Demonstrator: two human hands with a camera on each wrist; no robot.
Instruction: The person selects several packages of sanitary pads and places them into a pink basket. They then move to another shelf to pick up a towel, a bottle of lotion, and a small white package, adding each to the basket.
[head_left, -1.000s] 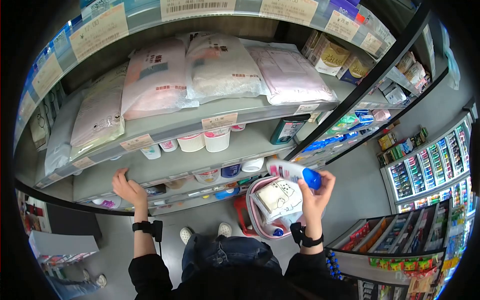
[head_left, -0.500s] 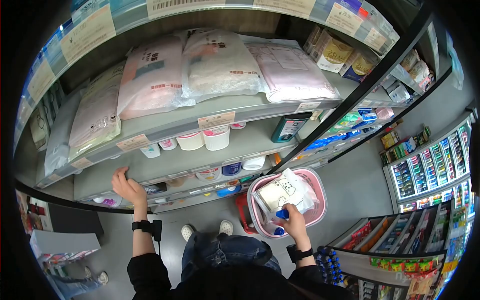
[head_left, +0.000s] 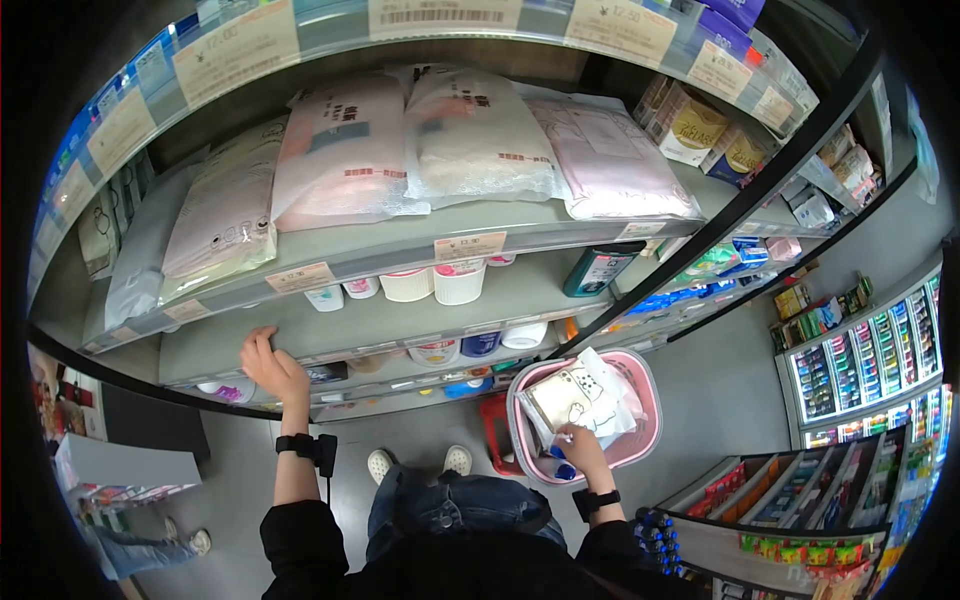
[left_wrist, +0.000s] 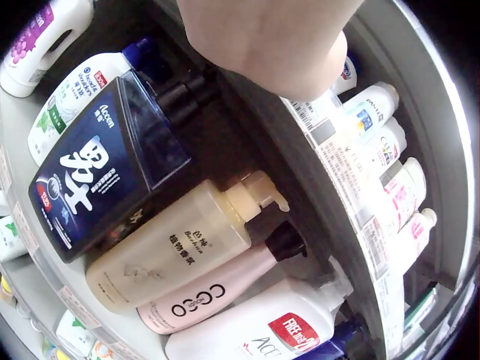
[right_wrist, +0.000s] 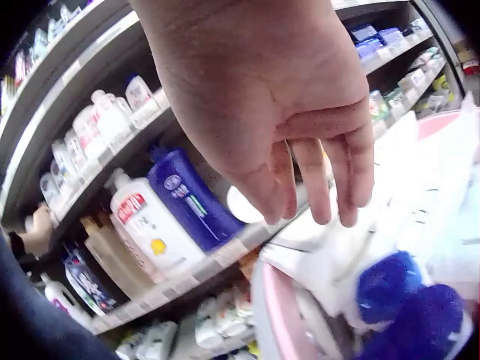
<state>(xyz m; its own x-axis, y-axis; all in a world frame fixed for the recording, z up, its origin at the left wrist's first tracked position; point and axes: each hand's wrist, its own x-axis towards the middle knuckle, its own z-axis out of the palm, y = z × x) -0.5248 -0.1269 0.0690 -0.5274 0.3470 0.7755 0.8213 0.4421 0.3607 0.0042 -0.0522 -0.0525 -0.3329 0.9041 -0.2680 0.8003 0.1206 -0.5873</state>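
Observation:
My right hand (head_left: 585,455) hangs over a pink-rimmed basket (head_left: 655,415) at the lower right. In the right wrist view its fingers are loosely bent with nothing between them. Below them, two blue bottle caps (right_wrist: 390,285) stand inside the basket beside white packages. A flat package with a cartoon drawing (head_left: 560,398) lies on top in the head view. My left hand (head_left: 275,372) rests at the front edge of a shelf (head_left: 430,318), fingers relaxed and holding nothing. Beneath it, the left wrist view has a dark blue bottle (left_wrist: 97,172) and a cream pump bottle (left_wrist: 172,247).
Bagged soft goods (head_left: 480,135) fill the shelf above. A black post (head_left: 760,180) divides the shelving to the right of them. A red basket (head_left: 497,435) stands beside the pink one. Display racks (head_left: 780,480) stand at the right; another person's legs (head_left: 150,540) are at lower left.
My right hand lowered a white bottle with a blue cap into the pink basket and let go of it. The left hand stayed at the shelf edge.

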